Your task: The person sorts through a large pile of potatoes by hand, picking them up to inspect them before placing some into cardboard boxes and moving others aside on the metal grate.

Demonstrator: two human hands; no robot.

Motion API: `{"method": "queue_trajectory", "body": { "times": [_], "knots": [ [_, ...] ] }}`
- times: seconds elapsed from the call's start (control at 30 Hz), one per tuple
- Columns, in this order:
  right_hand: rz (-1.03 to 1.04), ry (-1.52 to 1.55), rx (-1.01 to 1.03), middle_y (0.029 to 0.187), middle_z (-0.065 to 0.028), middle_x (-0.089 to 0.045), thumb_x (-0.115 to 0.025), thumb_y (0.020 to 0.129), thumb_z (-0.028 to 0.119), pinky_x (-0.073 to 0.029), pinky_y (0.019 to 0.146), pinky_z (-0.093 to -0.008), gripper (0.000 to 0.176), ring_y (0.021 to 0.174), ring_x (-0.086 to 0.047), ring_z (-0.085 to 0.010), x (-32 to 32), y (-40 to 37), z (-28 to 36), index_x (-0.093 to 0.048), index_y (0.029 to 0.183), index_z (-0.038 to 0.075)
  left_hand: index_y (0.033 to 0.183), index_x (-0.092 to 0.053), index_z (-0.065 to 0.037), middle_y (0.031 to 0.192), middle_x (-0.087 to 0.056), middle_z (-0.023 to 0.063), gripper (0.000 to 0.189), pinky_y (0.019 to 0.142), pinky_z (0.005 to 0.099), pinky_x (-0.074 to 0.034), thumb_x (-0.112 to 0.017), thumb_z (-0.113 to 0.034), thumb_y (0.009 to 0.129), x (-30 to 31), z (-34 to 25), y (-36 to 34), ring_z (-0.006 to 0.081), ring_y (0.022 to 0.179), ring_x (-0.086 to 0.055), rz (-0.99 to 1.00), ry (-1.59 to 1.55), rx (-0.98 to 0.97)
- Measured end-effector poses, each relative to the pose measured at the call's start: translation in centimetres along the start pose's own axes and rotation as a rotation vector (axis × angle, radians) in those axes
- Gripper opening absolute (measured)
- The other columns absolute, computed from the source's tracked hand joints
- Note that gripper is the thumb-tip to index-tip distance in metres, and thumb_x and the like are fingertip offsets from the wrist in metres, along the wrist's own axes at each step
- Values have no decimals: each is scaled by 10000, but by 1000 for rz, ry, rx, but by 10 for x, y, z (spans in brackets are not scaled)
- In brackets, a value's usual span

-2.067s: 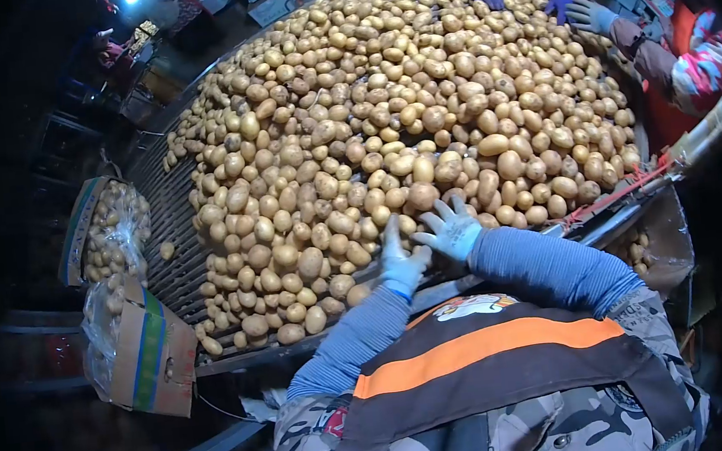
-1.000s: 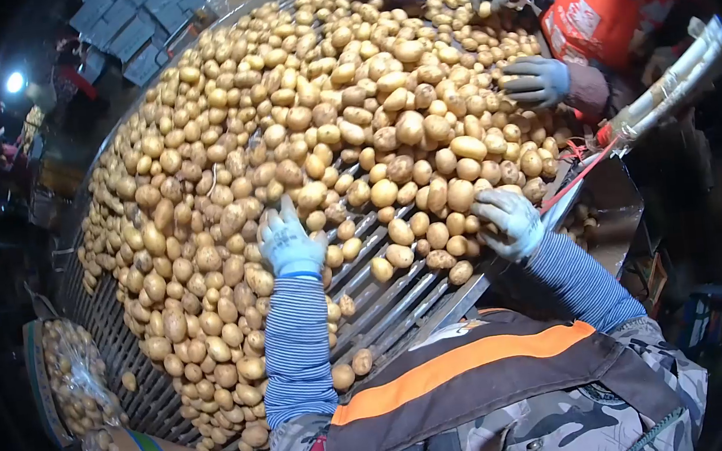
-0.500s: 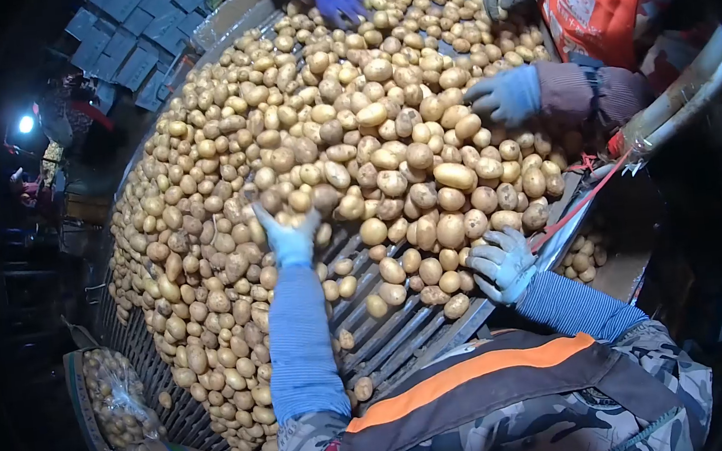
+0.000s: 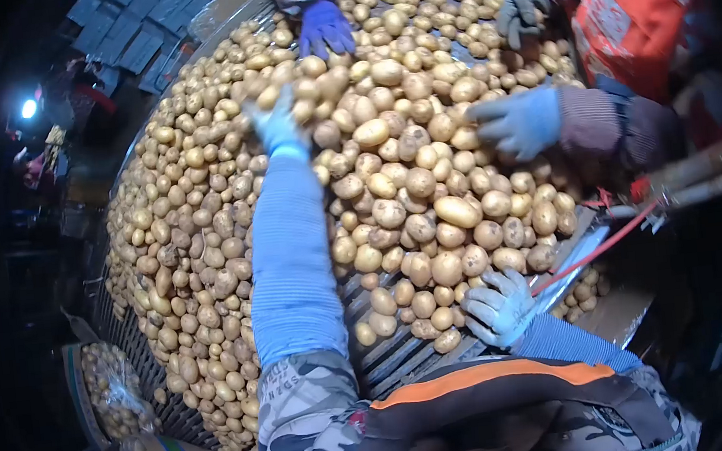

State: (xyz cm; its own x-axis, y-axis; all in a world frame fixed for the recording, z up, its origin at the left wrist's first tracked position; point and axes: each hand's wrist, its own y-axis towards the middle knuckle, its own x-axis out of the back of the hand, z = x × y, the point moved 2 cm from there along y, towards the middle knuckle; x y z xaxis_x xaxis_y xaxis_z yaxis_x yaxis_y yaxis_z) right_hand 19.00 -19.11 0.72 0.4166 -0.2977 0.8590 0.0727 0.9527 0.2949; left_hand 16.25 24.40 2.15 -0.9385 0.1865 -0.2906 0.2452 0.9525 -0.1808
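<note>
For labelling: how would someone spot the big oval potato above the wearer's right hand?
Start at the potato heap. Between a co-worker's blue-gloved hand and the wearer's right hand lies the oval potato, longer and smoother than its round neighbours.

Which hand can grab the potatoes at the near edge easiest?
Probably the right. The right hand lies open beside the near-edge potatoes, while the left hand is stretched far up the pile.

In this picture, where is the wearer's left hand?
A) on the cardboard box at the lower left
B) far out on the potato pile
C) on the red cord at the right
B: the left hand lies far out on the potatoes, arm outstretched.
</note>
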Motion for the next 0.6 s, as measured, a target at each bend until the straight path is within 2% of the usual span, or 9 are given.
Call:
{"method": "queue_trajectory", "body": {
  "times": [0.1,0.17,0.23,0.3,0.4,0.47,0.5,0.53,0.6],
  "knots": [
    [1,20,15,1005,-21,-594,-701,633,258,-410,791,-474,313,974,-522,-283,6,5,-1,-644,918,141,1456,-143,-195,1358,-402,156,955,854,488,-478,-754,-82,731,-52,-1,12,314,1166,-473,-54,142,126],
    [-49,34,22,995,-23,-594,-708,630,244,-409,785,-471,327,972,-521,-284,3,3,-1,-635,933,143,1444,-207,-78,1389,-368,178,892,981,426,-401,-749,-253,759,-63,38,23,311,1248,-399,143,224,-231],
    [-41,22,25,997,-24,-593,-714,632,232,-407,791,-466,337,971,-519,-284,-1,2,-3,-627,947,145,1437,-206,-15,1405,-362,198,885,1061,356,-314,-743,-180,754,-59,33,-6,292,1304,-349,227,418,-259],
    [-42,13,27,1000,-28,-594,-714,636,222,-407,792,-465,326,970,-517,-285,1,4,-1,-624,937,134,1424,-244,8,1420,-351,209,856,1089,350,-273,-736,-198,755,-38,22,-44,287,1342,-297,331,498,-485],
    [-44,1,31,997,-34,-594,-708,642,222,-402,800,-465,330,974,-513,-288,4,5,1,-616,940,115,1324,-410,12,1322,-456,208,694,1062,383,-330,-712,-174,727,53,-9,-67,314,1213,-454,131,1018,-592],
    [-23,-1,35,1013,-33,-587,-705,642,225,-394,815,-460,345,1000,-496,-288,4,3,2,-612,957,120,1277,-472,-14,1193,-565,198,587,984,401,-404,-648,-263,776,123,-36,-67,342,1113,-538,-9,1456,-519],
    [-13,-7,35,1019,-32,-584,-705,641,226,-391,820,-459,349,1010,-490,-288,6,5,3,-613,961,122,1248,-502,-41,1158,-583,194,545,938,417,-429,-593,-345,805,158,-33,-61,342,1090,-544,-68,1683,-346],
    [-17,1,30,1026,-30,-580,-705,638,227,-387,830,-460,350,1025,-482,-285,5,4,3,-617,961,127,1225,-524,-68,1176,-573,183,518,936,423,-423,-565,-385,816,169,-38,-57,334,1081,-542,55,1915,-103],
    [-22,-12,19,1023,-29,-584,-703,634,226,-387,850,-463,353,1023,-487,-283,5,3,4,-627,965,129,1200,-543,-91,1183,-555,178,495,953,428,-409,-618,-362,793,171,-27,-69,345,1110,-508,53,1835,-311]
  ]
}}
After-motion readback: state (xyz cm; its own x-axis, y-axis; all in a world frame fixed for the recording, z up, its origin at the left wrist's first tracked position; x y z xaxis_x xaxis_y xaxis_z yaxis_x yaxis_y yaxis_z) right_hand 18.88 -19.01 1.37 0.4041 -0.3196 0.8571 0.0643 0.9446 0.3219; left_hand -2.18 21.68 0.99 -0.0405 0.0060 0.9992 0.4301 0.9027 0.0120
